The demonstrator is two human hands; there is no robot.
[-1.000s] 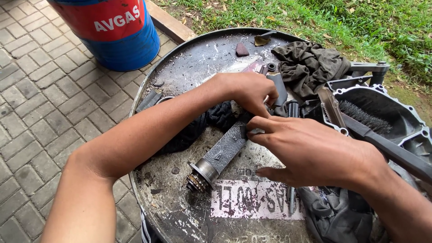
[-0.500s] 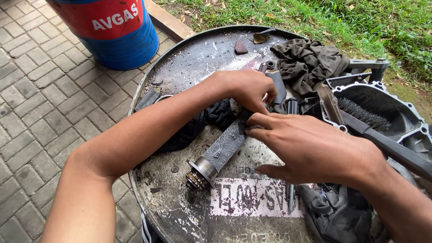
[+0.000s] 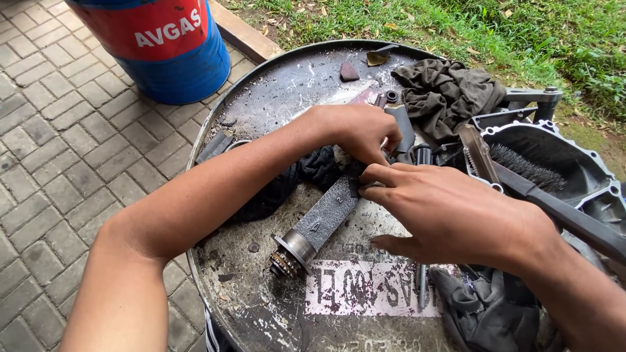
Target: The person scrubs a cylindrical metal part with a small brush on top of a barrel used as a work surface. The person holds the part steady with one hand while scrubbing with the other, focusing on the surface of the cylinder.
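Observation:
A grey textured metal shaft (image 3: 326,216) with a brass gear end (image 3: 283,263) lies on the round top of a rusty steel drum (image 3: 274,91). My left hand (image 3: 355,130) reaches across and grips the shaft's far end, fingers curled on it. My right hand (image 3: 450,212) pinches a small dark piece against the shaft's upper end with thumb and forefinger. A black cloth (image 3: 297,179) lies bunched under my left wrist.
A dirty grey rag (image 3: 450,91) lies at the back of the drum top, a grey cloth (image 3: 482,306) at the front right. A metal engine cover (image 3: 574,156) with a wire brush (image 3: 525,166) sits to the right. A blue and red drum (image 3: 163,45) stands on the paving at left.
Both hands stay on the shaft's upper end; my right-hand fingers have shifted slightly. The shaft has not moved.

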